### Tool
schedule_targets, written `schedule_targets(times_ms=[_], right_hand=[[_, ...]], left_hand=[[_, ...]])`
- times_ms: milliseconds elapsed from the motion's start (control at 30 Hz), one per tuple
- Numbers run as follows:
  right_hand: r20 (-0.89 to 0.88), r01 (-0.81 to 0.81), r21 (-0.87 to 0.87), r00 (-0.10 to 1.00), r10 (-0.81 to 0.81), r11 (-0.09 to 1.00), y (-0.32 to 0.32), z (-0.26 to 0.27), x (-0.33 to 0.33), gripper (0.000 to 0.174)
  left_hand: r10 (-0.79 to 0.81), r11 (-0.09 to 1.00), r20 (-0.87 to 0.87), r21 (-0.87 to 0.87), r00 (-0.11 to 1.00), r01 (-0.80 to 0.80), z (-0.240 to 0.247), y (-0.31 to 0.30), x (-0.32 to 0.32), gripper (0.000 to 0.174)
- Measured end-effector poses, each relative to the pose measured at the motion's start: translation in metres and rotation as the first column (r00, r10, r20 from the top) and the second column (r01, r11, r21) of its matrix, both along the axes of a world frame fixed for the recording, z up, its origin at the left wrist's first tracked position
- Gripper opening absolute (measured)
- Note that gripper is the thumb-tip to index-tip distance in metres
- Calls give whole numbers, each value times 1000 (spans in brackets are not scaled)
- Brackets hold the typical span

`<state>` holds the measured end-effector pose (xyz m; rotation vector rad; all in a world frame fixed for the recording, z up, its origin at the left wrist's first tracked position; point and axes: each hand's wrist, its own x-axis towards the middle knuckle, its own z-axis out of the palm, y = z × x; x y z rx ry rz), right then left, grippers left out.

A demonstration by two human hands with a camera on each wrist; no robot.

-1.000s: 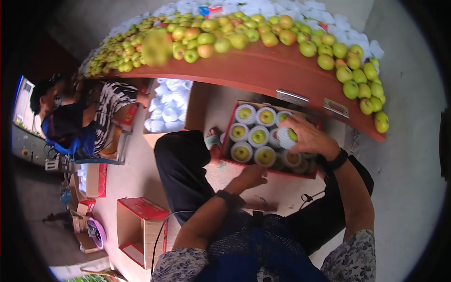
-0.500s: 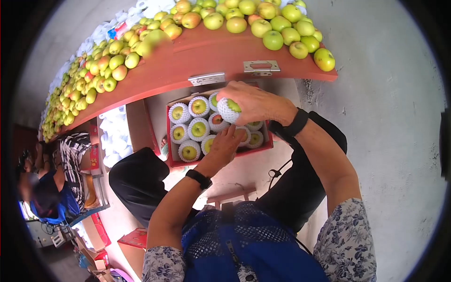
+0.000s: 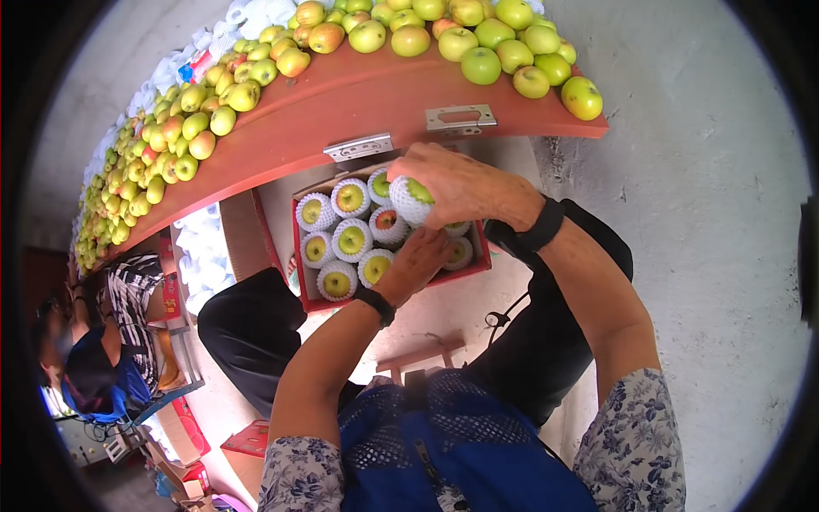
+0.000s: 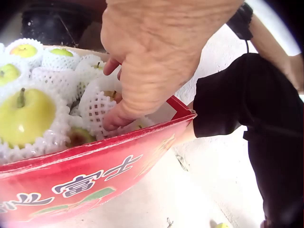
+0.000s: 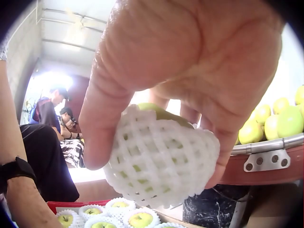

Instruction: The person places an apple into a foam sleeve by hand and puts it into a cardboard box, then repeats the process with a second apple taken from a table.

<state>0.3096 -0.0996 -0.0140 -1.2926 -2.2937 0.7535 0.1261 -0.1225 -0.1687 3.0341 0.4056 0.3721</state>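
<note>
A red cardboard box (image 3: 305, 294) holds apples in white foam nets, set in rows. Above its far side, my right hand (image 3: 469, 183) grips a green apple in a foam net (image 5: 161, 156), thumb on one side and fingers on the other. My left hand (image 3: 420, 258) reaches down into the box near its front wall. In the left wrist view, its thumb and fingers are around a netted apple (image 4: 97, 114) beside the red rim. The hand partly hides that apple, and a bare yellow-green apple top (image 4: 28, 118) shows to its left.
A red-brown board (image 3: 281, 111) with metal hinges (image 3: 358, 148) bears many loose apples (image 3: 200, 124) beyond the box. To the left stands a carton of white foam nets (image 3: 203, 256). Another person (image 3: 102, 367) sits at far left. A grey wall (image 3: 699, 256) borders the right.
The view has swung rightward, with the box now further left in it. My left hand has gone from in front of the box into it. My right hand still holds the netted apple.
</note>
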Motion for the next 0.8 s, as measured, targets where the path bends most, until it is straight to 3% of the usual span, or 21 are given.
schedule_targets(times_ms=[67, 133, 267, 333, 567, 633, 667, 733, 800], right_hand=[[0, 2, -5, 1000, -2, 1000, 0, -1, 1, 63], [-45, 3, 39, 999, -1, 999, 0, -3, 2, 50], [-36, 4, 54, 999, -2, 999, 1, -3, 1, 53], [-33, 8, 37, 999, -7, 999, 1, -2, 1, 54], [-39, -10, 51, 999, 12, 999, 3, -1, 0, 55], [15, 8, -43, 1000, -8, 999, 2, 4, -1, 62], [16, 9, -40, 1000, -8, 999, 2, 3, -1, 62], [7, 2, -19, 1000, -2, 1000, 4, -2, 0, 62], [-2, -5, 6, 1000, 5, 1000, 4, -4, 1, 60]], left_hand=[[-10, 1000, -17, 2, 1000, 10, -6, 1, 1, 42], [70, 983, -361, 185, 930, -2, -5, -2, 11, 43], [-12, 993, -237, 112, 971, 39, 8, -1, 4, 44], [-10, 930, -369, 337, 929, 144, 31, -7, 3, 43], [-6, 963, -423, 241, 906, 119, 14, -5, 6, 42], [-79, 989, -92, 115, 993, 89, 5, -3, -1, 38], [-79, 989, -92, 118, 993, 90, 0, -3, -2, 38], [-80, 935, 10, 347, 997, 71, 3, -2, -1, 33], [-93, 948, 24, 309, 995, 81, -1, 0, -1, 32]])
